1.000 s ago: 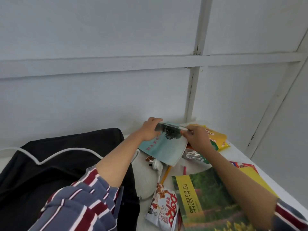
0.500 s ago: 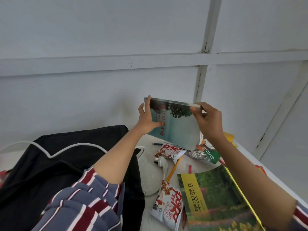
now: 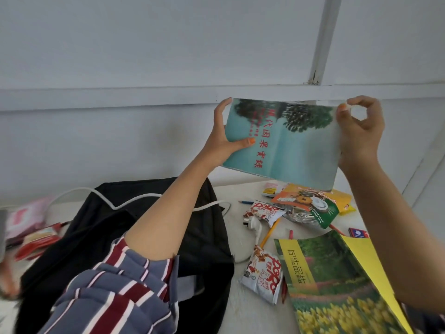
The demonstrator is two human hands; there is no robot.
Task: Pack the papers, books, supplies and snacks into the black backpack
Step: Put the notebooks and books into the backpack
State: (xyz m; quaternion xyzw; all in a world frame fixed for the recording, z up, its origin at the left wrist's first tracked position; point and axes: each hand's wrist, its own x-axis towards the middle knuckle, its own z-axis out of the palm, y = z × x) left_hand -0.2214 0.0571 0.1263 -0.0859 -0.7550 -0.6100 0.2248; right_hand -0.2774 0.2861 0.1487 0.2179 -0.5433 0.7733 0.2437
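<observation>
A thin teal softcover book (image 3: 284, 143) is held up before the pale wall, well above the white surface (image 3: 237, 191). Its glossy cover is printed with dark trees along the top edge and a slanting column of red characters, and it is slightly tilted, its 4 o'clock corner lowest. The 9 o'clock edge is gripped by the left hand (image 3: 222, 141), thumb laid across the cover and fingers behind. The 1 o'clock corner is pinched between thumb and forefinger of the right hand (image 3: 361, 136). The black fabric backpack (image 3: 204, 237) lies at 7 o'clock of the book, with a white cable (image 3: 134, 200) draped over it. A white-and-red snack packet (image 3: 263, 278) and a green picture book with a yellow band (image 3: 337, 285) lie at 5 o'clock.
</observation>
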